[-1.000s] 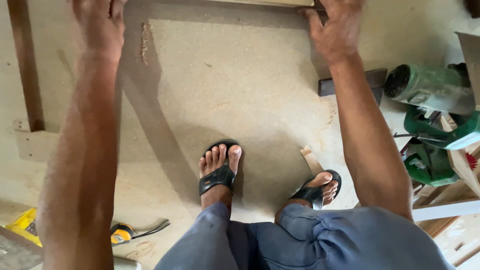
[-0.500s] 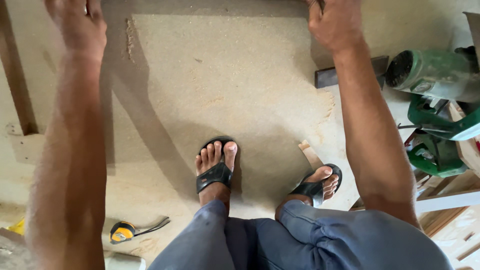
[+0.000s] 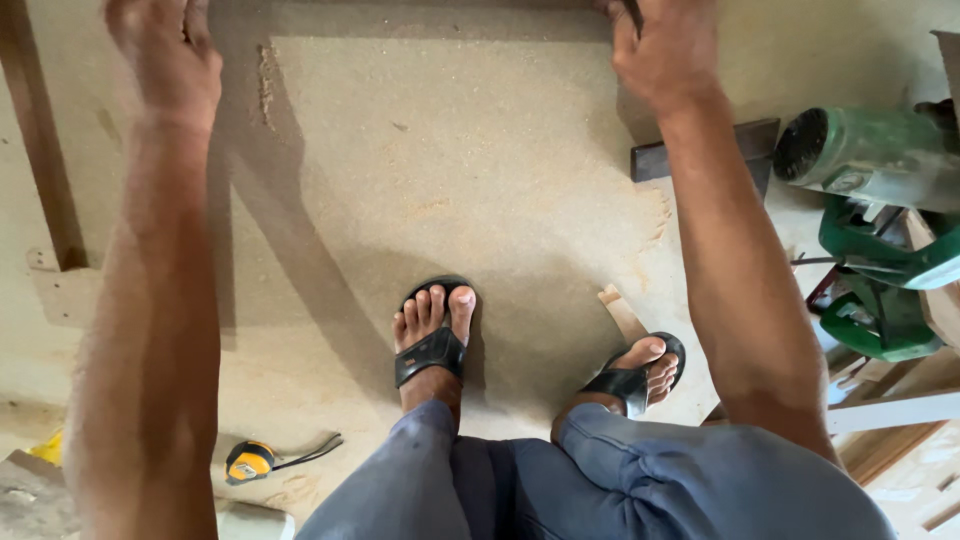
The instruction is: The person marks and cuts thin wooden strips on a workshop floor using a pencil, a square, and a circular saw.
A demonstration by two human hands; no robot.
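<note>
Both arms reach straight out ahead, bare to the top edge of the view. The left hand (image 3: 165, 60) is curled, knuckles toward the camera, fingers folded under — whether it grips anything cannot be told. The right hand (image 3: 665, 50) is likewise bent at the wrist, fingers closed over something thin at the top edge. The forearms run near parallel, well apart.

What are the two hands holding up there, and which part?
Cannot tell. The left hand and right hand reach past the top edge; only something dark shows at the right fingers.
</note>
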